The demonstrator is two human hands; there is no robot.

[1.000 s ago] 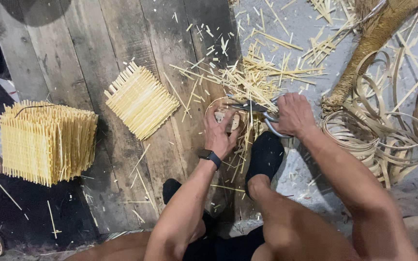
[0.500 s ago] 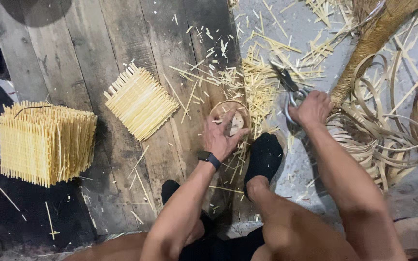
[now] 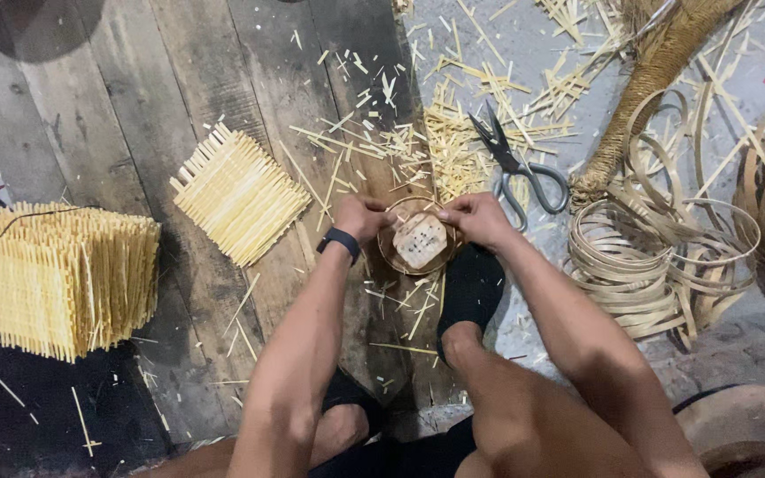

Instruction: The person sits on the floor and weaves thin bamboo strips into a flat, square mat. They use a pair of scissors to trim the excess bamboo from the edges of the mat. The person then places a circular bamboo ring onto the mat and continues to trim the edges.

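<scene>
A small round bamboo hoop with a woven square mat inside (image 3: pixel 420 241) lies on the wooden boards, pinned near my black-socked foot (image 3: pixel 469 285). My left hand (image 3: pixel 360 217), with a black wristband, grips the hoop's left rim. My right hand (image 3: pixel 475 218) grips its right rim. Grey-handled scissors (image 3: pixel 517 170) lie on the floor just beyond my right hand, released, among bamboo offcuts.
A flat stack of woven bamboo mats (image 3: pixel 239 193) lies left of centre. A bigger block of mats (image 3: pixel 62 276) stands at far left. Coiled bamboo strip rings (image 3: pixel 657 261) pile up on the right by a wrapped bundle (image 3: pixel 644 84). Loose slivers (image 3: pixel 453 146) litter the floor.
My right hand carried the scissors away from the hoop, set them down on the floor beyond, and came back. Both hands now hold the hoop.
</scene>
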